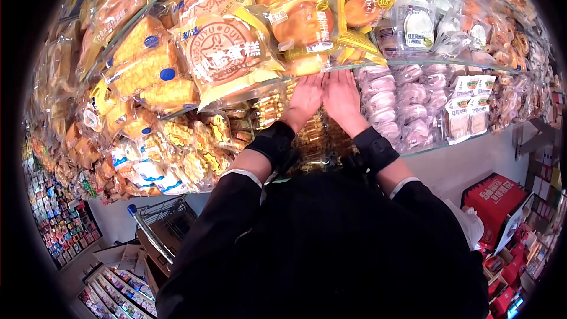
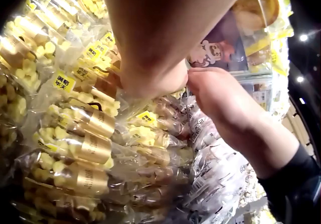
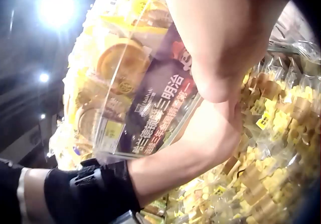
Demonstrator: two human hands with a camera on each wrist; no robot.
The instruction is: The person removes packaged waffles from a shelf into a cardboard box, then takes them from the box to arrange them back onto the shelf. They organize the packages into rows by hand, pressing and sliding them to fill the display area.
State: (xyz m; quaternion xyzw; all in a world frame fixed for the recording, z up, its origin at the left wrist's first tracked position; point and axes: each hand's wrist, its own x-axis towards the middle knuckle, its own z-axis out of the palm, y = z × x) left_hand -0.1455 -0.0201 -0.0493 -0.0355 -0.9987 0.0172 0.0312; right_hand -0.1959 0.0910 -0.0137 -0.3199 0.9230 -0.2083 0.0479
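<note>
My left hand (image 1: pixel 304 103) and right hand (image 1: pixel 342 97) reach side by side into the lower shelf, close together, over rows of clear-wrapped yellow pastries (image 2: pixel 90 148) with gold bands. In the head view, the fingers extend forward and their tips meet the upper shelf's front edge. Seen from the left wrist, the fingers of the left hand go down among the pastry packs, their tips hidden. White-wrapped packs (image 2: pixel 215 174) lie beside the pastries. A purple sign (image 3: pixel 160 103) stands behind the hands in the right wrist view.
Above, the upper shelf carries large bagged cakes (image 1: pixel 221 53) and round tarts (image 1: pixel 301 20). Purple wrapped buns (image 1: pixel 381 100) fill the shelf on the right, bagged snacks (image 1: pixel 189 142) the left. A shopping cart (image 1: pixel 156 233) stands lower left, a red box (image 1: pixel 496 201) lower right.
</note>
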